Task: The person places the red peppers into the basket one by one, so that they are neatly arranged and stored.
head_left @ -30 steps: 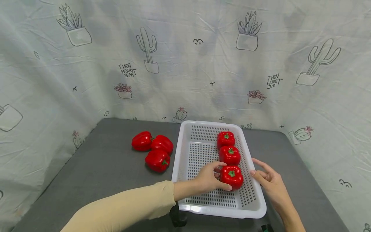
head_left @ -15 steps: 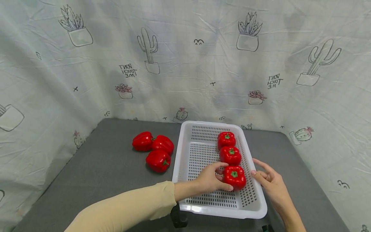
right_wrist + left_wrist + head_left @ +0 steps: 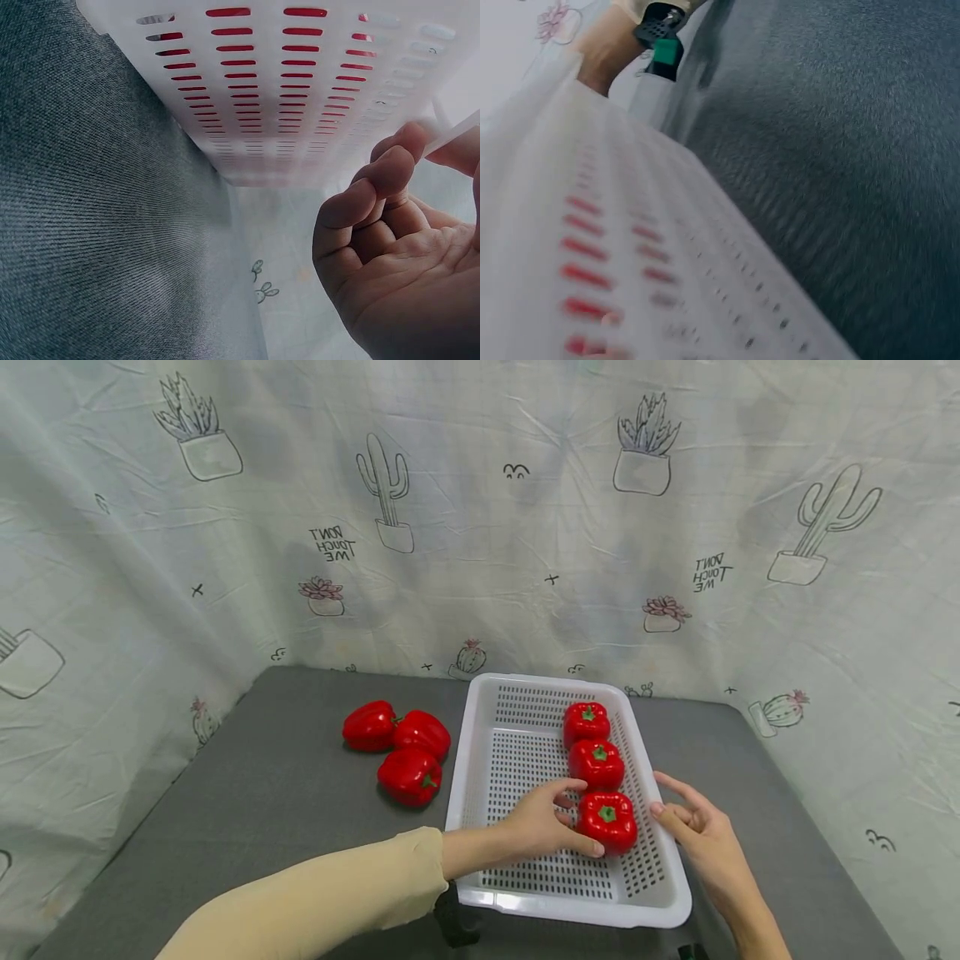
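Risk: near pepper tips against the basket wall.
Head: our left hand cups the near pepper in the white basket. Right wrist: right hand loosely curled beside the rim, holding nothing. Left wrist: only blurred wall.

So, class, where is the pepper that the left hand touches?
In the head view, that pepper sits inside the white basket, nearest of three along its right wall, between the left hand and the right hand.

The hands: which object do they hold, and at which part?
The left hand grips the nearest red pepper by its left side and front; the right hand holds nothing.
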The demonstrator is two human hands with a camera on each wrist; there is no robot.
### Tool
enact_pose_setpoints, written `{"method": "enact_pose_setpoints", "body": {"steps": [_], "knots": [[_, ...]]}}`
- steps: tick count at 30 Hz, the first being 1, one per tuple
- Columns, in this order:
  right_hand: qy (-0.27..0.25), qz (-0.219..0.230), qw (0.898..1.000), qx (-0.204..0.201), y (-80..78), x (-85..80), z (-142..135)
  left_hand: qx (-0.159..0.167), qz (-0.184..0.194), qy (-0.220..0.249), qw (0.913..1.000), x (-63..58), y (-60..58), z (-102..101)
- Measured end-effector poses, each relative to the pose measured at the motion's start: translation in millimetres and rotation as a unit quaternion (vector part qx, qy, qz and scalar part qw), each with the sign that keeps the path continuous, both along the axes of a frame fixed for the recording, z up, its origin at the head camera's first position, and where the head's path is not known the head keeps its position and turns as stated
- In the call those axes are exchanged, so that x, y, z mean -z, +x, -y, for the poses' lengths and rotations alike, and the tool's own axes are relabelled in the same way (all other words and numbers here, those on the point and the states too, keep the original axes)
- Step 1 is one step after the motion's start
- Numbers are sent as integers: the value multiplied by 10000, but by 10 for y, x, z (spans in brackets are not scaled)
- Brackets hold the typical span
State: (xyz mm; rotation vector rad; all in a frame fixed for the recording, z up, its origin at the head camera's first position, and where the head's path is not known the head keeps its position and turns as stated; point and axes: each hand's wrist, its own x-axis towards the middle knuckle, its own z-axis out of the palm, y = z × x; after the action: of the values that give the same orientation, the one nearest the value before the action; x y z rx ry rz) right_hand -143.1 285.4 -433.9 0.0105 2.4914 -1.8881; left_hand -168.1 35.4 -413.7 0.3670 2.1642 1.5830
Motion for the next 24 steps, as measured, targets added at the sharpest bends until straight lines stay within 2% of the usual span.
{"method": "enact_pose_setpoints", "body": {"steps": [3,7,9,11,14,16,20,24], "knots": [[-14,-2,10000,19,-2,-4,-2,248,-7,-166,9996,-103,-11,130],[-71,7,10000,16,0,-12,-1,750,-191,-254,9967,-287,1,429],[-89,25,10000,8,2,-16,2,945,-527,-229,9939,-389,29,627],[-99,48,9999,5,3,-14,7,974,-1044,-57,9897,-486,59,860],[-92,45,9999,-1,-2,-17,4,637,-1814,122,9813,-558,78,1255],[-87,43,10000,-15,-5,-17,-3,238,-2206,83,9750,-545,65,1530],[-75,25,10000,-36,-3,-22,-7,-361,-2475,-105,9682,-389,-18,1993],[-84,12,9999,-67,-2,-29,-5,-367,-2559,-201,9658,-178,-126,2256]]}}
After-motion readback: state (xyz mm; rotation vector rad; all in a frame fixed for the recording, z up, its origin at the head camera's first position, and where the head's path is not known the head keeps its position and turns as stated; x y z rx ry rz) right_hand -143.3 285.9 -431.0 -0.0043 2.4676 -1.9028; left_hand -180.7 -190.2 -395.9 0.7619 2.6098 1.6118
